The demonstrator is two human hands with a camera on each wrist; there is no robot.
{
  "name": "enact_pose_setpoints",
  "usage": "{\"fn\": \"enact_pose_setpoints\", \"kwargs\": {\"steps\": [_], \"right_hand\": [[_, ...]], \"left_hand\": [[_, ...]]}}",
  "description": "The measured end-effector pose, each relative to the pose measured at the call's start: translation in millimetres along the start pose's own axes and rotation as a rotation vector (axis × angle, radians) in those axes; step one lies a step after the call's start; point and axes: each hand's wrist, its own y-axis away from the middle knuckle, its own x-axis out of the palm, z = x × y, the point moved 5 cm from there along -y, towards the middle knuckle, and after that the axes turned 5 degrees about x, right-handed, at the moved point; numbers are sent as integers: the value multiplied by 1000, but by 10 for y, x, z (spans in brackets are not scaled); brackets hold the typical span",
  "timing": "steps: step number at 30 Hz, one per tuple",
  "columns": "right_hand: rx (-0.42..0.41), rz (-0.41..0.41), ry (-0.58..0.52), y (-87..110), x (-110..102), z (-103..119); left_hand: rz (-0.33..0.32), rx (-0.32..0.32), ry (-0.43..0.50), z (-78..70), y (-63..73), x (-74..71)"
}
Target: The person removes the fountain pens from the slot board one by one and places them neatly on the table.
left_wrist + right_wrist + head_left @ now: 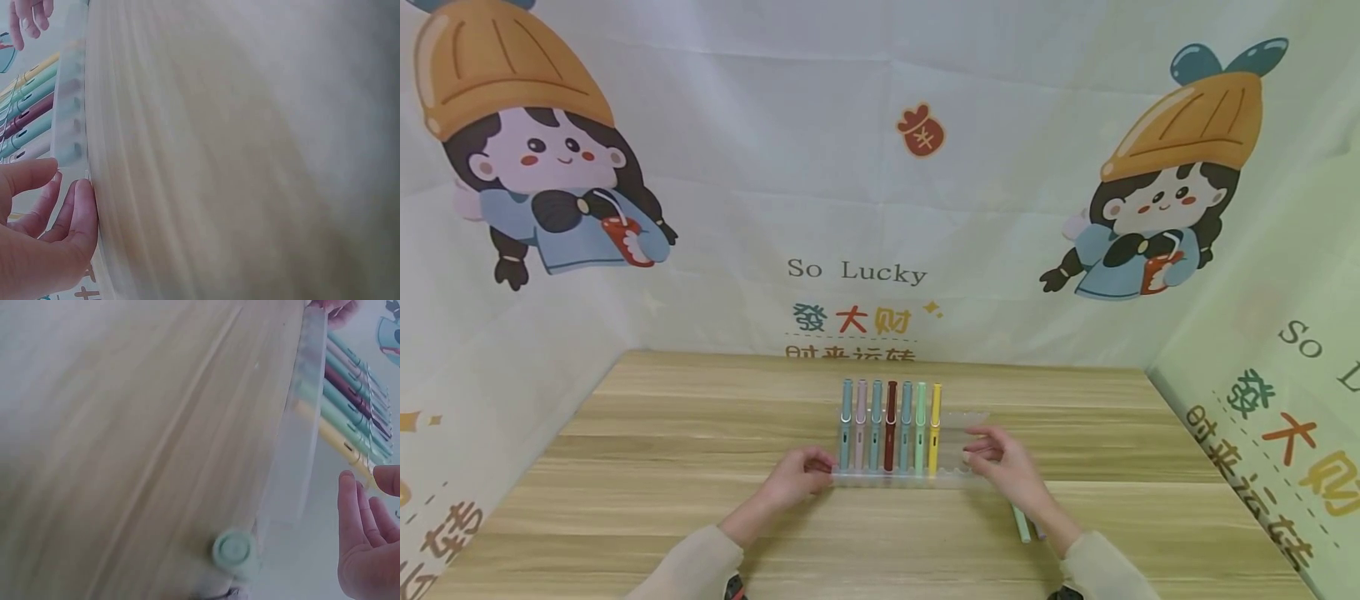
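Observation:
A clear plastic pen stand point(887, 480) sits on the table, holding a row of several capped pens that lean back in its slots. Their colours run from blue and pink at the left, past a dark red pen point(891, 425), to mint green and a yellow pen point(936, 429). My left hand point(801, 475) pinches the stand's left end between thumb and fingertips. By the right end is my right hand point(1003, 462), its thumb apart from loosely bent fingers and nothing held between them. The slots right of the yellow pen hold no pens.
A mint green pen point(1021, 523) lies loose on the wooden table point(700, 425) below my right wrist, with a purple one point(1040, 531) partly hidden beside it. A printed cloth point(865, 208) hangs behind the table and at both sides.

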Motion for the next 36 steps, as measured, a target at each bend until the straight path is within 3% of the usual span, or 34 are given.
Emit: {"fn": "enact_pose_setpoints", "kwargs": {"steps": [9, 18, 26, 36], "right_hand": [[-27, -39, 13, -72, 127, 109], [-8, -72, -62, -160, 208, 111], [-11, -108, -21, -194, 251, 89], [-24, -92, -80, -225, 333, 61]], "left_hand": [[-9, -5, -4, 7, -4, 3], [-8, -7, 0, -4, -3, 0], [-6, -6, 3, -10, 1, -1], [2, 4, -2, 6, -6, 0]]}}
